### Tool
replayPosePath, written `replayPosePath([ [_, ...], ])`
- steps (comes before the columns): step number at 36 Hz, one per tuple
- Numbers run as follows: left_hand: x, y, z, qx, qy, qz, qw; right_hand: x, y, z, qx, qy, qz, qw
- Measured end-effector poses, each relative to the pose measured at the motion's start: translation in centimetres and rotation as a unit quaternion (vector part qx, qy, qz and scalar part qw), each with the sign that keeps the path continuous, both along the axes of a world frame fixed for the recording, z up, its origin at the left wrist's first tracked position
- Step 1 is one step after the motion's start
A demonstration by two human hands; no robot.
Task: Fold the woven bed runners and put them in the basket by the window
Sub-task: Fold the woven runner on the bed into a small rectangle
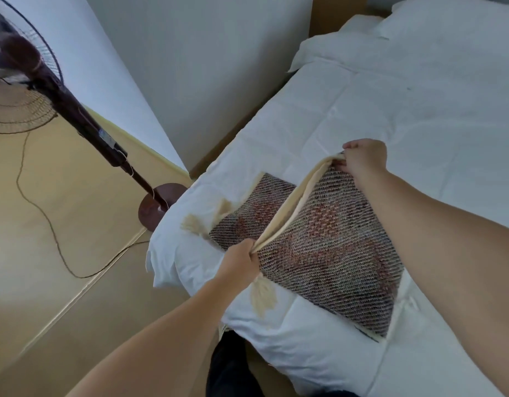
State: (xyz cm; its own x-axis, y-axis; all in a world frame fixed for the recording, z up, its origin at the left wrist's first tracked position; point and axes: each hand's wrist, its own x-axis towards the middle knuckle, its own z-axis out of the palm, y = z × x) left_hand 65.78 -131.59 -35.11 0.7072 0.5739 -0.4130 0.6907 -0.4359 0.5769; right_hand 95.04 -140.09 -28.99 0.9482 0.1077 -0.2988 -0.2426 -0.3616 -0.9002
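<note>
Runner (327, 242), judged soft and floppy, was pinched at both cream-edge ends by left hand (239, 260) and right hand (362, 159) near bed (390, 96) corner.

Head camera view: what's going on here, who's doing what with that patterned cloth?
A person at the corner of the bed is folding a woven bed runner on the white bedding. The left hand pinches the near end of its cream-backed edge and the right hand pinches the far end, holding that edge lifted and taut while the rest lies flat. Cream tassels trail at its left end. A standing fan is on the floor. No basket is in view.
</note>
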Motion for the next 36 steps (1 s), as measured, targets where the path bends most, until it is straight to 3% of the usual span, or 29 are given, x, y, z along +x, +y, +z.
replayPosePath([
  [14,1.6,17.8,-11.1,-0.077,0.118,-0.012,0.99,1.0,15.8,-12.8,-0.167,-0.061,-0.008,0.984],
  [28,2.5,24.4,-20.6,-0.116,0.133,-0.041,0.983,3.5,25.1,-23.6,-0.248,-0.015,0.014,0.968],
  [31,2.6,24.8,-21.5,-0.112,0.145,-0.035,0.983,4.6,26.2,-24.9,-0.262,0.0,0.015,0.965],
  [36,3.0,25.3,-22.9,-0.028,0.149,-0.069,0.986,4.8,27.3,-27.0,-0.273,0.026,0.055,0.96],
])
